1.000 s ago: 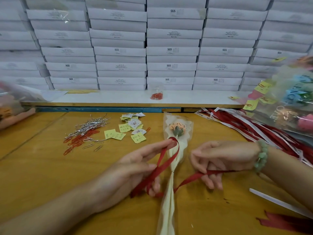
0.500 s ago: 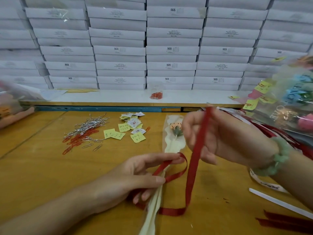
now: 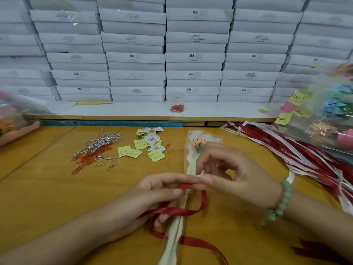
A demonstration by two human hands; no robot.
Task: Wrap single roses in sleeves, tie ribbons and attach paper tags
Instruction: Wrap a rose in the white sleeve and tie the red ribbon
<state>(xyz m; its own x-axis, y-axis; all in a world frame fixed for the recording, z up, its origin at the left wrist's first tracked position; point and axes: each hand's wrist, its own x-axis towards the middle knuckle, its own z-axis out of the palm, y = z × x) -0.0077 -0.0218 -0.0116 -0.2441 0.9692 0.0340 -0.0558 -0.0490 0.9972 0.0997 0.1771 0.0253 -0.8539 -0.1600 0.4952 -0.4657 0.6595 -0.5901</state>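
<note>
Sleeved rose (image 3: 198,144) lies at table (image 3: 47,188) centre, head away from the person, clear sleeve (image 3: 176,234) running back toward the camera. Red ribbon (image 3: 177,210) is looped round the sleeve's narrow part, one tail trailing off to the lower right. Left hand (image 3: 152,194) pinches the ribbon between thumb and forefinger at the sleeve. Right hand (image 3: 235,175) has curled fingers, thumb tip against the ribbon loop; a real grip cannot be told. Green bead bracelet (image 3: 282,199) on the right wrist. Yellow paper tags (image 3: 141,148) and paper clips (image 3: 91,153) lie left, ribbon pile (image 3: 286,150) right, white boxes (image 3: 191,54) stacked behind.
</note>
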